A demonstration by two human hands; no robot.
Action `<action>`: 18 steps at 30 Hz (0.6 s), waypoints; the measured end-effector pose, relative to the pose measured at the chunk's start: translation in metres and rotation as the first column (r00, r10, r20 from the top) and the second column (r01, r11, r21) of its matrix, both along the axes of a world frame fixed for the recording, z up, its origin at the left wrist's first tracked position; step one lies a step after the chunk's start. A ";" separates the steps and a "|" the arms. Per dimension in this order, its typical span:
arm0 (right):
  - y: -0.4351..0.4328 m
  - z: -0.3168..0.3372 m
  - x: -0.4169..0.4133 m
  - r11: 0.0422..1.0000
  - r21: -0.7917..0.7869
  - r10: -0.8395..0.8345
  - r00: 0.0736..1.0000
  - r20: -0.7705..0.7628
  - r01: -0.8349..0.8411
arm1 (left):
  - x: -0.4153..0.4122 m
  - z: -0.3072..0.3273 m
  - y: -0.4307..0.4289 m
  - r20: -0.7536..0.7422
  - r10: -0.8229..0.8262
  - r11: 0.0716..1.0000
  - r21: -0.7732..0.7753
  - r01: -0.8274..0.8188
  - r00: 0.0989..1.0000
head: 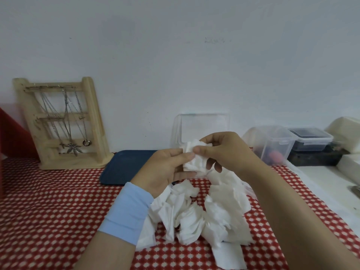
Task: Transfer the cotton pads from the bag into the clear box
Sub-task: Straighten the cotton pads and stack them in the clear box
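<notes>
a wad of soft white cotton pads [191, 159] is pinched by both left hand [167, 169] and right hand [226, 151], held up before the clear plastic box [203, 125]

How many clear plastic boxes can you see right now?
3: open box centre by the wall; second box to its right; dark-filled box farther right. Others may be hidden.

Two hands are showing, the left hand [165, 168] and the right hand [224, 151], with one light blue wristband [126, 213]. One wooden jewellery stand [95, 121], one dark blue tray [120, 168], one clear box [202, 125] and two lidded clear containers [276, 145] are standing around. The cotton pads [194, 217] are lying in one heap, too overlapped for counting.
</notes>
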State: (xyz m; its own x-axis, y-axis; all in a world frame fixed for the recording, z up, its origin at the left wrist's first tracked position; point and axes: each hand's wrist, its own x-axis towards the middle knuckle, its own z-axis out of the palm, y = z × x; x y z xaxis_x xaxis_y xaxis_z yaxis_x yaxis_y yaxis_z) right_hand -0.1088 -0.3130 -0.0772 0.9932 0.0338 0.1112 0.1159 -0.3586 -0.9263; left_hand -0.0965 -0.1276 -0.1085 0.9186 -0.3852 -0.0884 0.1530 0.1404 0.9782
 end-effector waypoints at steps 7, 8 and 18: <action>-0.010 0.000 0.002 0.983 0.178 0.053 0.996 -0.071 -0.039 | 0.002 0.001 0.001 -0.053 0.123 0.991 -0.052 -0.125 0.991; -0.008 0.001 0.001 0.982 0.187 0.054 0.995 -0.079 -0.038 | 0.001 0.001 0.000 -0.040 0.129 0.991 -0.040 -0.131 0.991; -0.003 0.001 0.001 0.996 0.042 -0.075 0.997 -0.011 0.075 | -0.001 0.002 -0.002 -0.081 0.191 0.976 -0.089 -0.198 0.978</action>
State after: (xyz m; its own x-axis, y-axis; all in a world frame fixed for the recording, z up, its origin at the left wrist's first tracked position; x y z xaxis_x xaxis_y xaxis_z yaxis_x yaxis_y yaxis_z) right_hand -0.1080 -0.3156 -0.0757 0.9938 -0.0455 0.1012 0.0810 -0.3261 -0.9419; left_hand -0.0971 -0.1300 -0.1066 0.9693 -0.2098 -0.1280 0.1826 0.2666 0.9464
